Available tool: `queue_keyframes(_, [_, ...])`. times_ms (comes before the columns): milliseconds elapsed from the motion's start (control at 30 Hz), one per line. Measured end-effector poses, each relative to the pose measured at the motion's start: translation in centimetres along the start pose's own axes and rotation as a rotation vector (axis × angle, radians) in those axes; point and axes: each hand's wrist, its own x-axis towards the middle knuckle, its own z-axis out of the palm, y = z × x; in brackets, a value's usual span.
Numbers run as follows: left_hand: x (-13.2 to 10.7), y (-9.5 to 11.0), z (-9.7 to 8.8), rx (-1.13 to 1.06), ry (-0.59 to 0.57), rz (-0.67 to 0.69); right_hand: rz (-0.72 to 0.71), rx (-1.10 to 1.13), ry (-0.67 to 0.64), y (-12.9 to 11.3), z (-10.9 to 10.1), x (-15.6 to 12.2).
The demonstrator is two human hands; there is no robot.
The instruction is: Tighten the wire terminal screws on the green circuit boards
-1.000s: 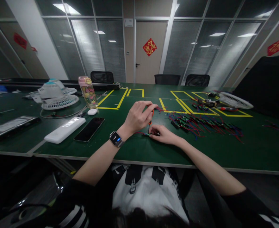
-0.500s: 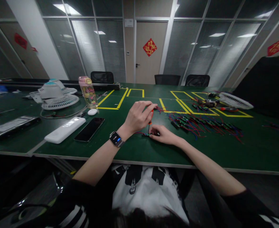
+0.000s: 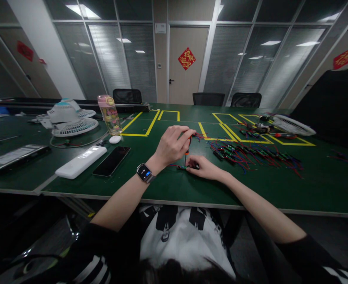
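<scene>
My left hand is closed around the red-and-black handle of a screwdriver, which stands upright with its shaft pointing down. Its tip meets a small green circuit board lying on the green table. At the board's right end, the bent fingers of my right hand pinch its edge. Thin red wire runs out from the board's left side. Part of the handle is hidden behind my left fingers.
Several wired circuit boards lie piled to the right. Left of my hands are a phone, a white oblong device, a white round case, a pink-lided bottle and a white fan. Yellow tape marks the table.
Both hands keep their places on the screwdriver and board. The screwdriver's handle looks slightly turned; otherwise nothing has visibly moved.
</scene>
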Motion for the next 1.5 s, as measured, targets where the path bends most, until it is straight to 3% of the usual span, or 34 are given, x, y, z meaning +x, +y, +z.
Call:
queue_keyframes(333, [-0.2, 0.0, 0.1, -0.011, -0.008, -0.031, 0.005, -0.005, -0.003, -0.1, 0.0, 0.0])
queue_keyframes(500, [0.1, 0.4, 0.1, -0.119, 0.003, -0.033, 0.006, 0.005, -0.005, -0.2, 0.0, 0.0])
queue_keyframes(767, [-0.2, 0.5, 0.5, -0.268, 0.065, -0.194, 0.001, 0.0, -0.006, -0.4, -0.2, 0.0])
queue_keyframes(900, [0.3, 1.0, 0.1, -0.541, -0.001, -0.295, 0.001, -0.009, 0.001, -0.3, -0.1, 0.0])
queue_keyframes(1000, [0.6, 1.4, 0.2, -0.688, 0.013, -0.392, 0.01, -0.008, -0.007, -0.3, -0.2, 0.0])
queue_keyframes(1100, [0.6, 1.6, 0.4, -0.693, 0.059, -0.485, 0.013, -0.016, -0.007, -0.4, -0.2, 0.0])
queue_keyframes(1233, [0.4, 1.3, 0.6, -0.671, 0.078, -0.513, 0.009, -0.02, 0.0, -0.4, -0.2, 0.0])
queue_keyframes(1400, [0.3, 1.0, 0.9, -0.914, 0.003, -0.573, 0.0, -0.018, 0.005, -0.4, -0.2, -0.1])
queue_keyframes(1500, [0.4, 1.0, 1.1, -0.902, 0.031, -0.649, -0.005, -0.026, 0.008, -0.3, -0.2, -0.1])
